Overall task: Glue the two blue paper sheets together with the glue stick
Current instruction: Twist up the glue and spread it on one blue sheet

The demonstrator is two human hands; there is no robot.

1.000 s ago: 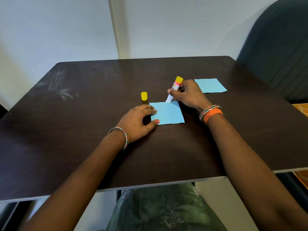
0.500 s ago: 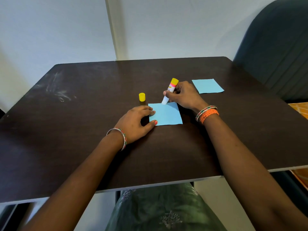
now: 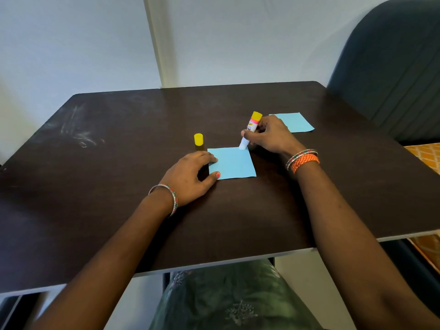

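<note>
A blue paper sheet [image 3: 232, 163] lies flat near the middle of the dark table [image 3: 119, 163]. My left hand [image 3: 190, 177] rests on the table with fingertips and thumb pressing the sheet's left edge. My right hand [image 3: 269, 135] grips the glue stick [image 3: 250, 132], tilted, its white tip touching the sheet's far right corner. The second blue sheet [image 3: 297, 122] lies farther back on the right, partly hidden behind my right hand. The yellow cap [image 3: 198, 139] stands upright just beyond the near sheet's left corner.
A dark padded chair [image 3: 392, 67] stands at the table's right back corner. A white wall runs behind the table. Pale smudges [image 3: 81, 136] mark the left part of the tabletop. My lap in green cloth [image 3: 226, 298] shows below the front edge.
The glue stick's tip has slid along the sheet's far edge, first left and then right to the far right corner. My left hand has kept its hold on the sheet.
</note>
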